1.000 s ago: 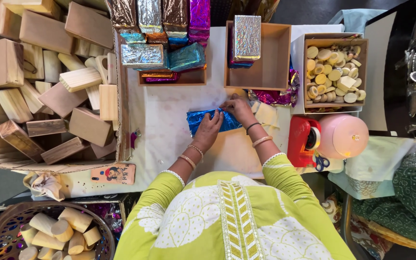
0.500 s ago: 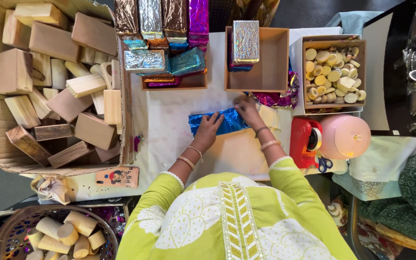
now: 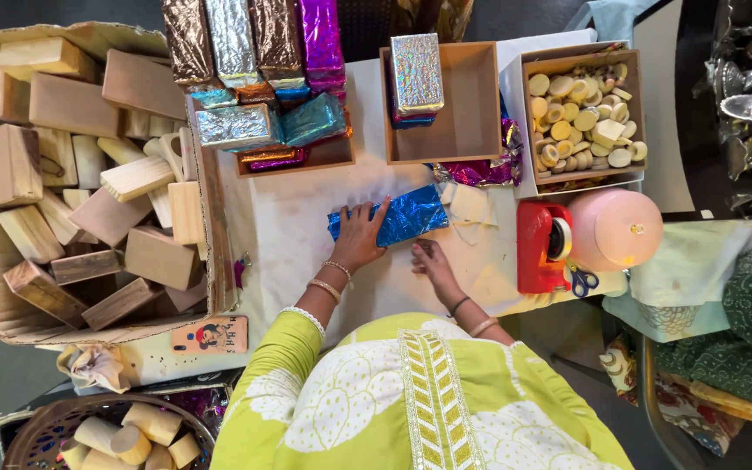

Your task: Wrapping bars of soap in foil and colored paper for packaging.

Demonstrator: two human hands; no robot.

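A block wrapped in blue foil [image 3: 406, 216] lies on the white table cover [image 3: 289, 226] in front of me. My left hand [image 3: 359, 237] lies flat on its left half with fingers spread, pressing it down. My right hand [image 3: 429, 262] sits just in front of the block, its bent fingertips at the near edge and nothing held in it. Bangles are on both wrists.
At left is a big cardboard box of bare wooden blocks [image 3: 71, 183]. Foil-wrapped blocks [image 3: 254, 52] pile up in the far tray; a silver one [image 3: 417, 71] stands in a brown box. Also here: a box of wooden discs [image 3: 580, 109], a red tape dispenser [image 3: 540, 246], a pink lid [image 3: 615, 228] and another person's green sleeve [image 3: 741, 322].
My right hand has slid off the top of the blue block and back toward me. The left hand stays on the block, which now lies a little more slanted.
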